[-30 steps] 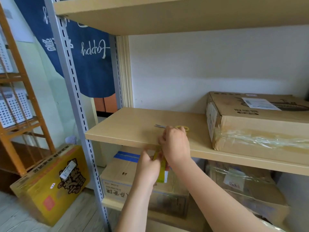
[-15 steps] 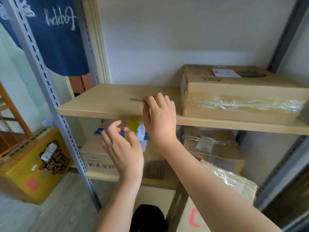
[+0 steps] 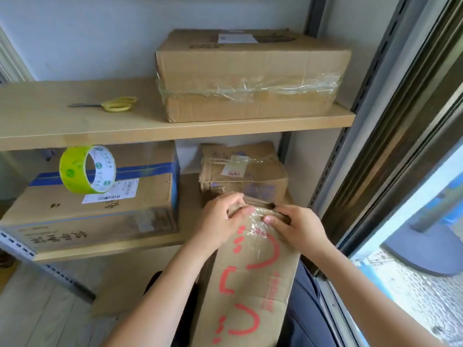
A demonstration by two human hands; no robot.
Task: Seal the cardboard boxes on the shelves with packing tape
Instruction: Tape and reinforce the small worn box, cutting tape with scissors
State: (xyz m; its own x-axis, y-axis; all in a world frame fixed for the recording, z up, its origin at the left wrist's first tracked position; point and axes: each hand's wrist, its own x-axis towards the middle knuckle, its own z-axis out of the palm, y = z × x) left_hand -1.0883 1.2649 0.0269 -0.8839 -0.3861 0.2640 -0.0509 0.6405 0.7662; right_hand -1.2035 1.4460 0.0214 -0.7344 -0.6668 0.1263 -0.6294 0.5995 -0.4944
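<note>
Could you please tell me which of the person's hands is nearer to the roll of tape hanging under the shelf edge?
Left. The left hand lies right of and below the tape roll; the right hand is farther right, both on the red-marked box.

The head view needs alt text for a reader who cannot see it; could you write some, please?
Both hands, left hand and right hand, press clear tape onto a red-printed box. A tape roll hangs from the upper shelf, where scissors lie.

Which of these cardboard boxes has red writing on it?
The box in front, under both hands, leaning against the lower shelf. Its face carries big red marks; the other three boxes sit on the shelves and show only dark print, labels or blue tape.
</note>
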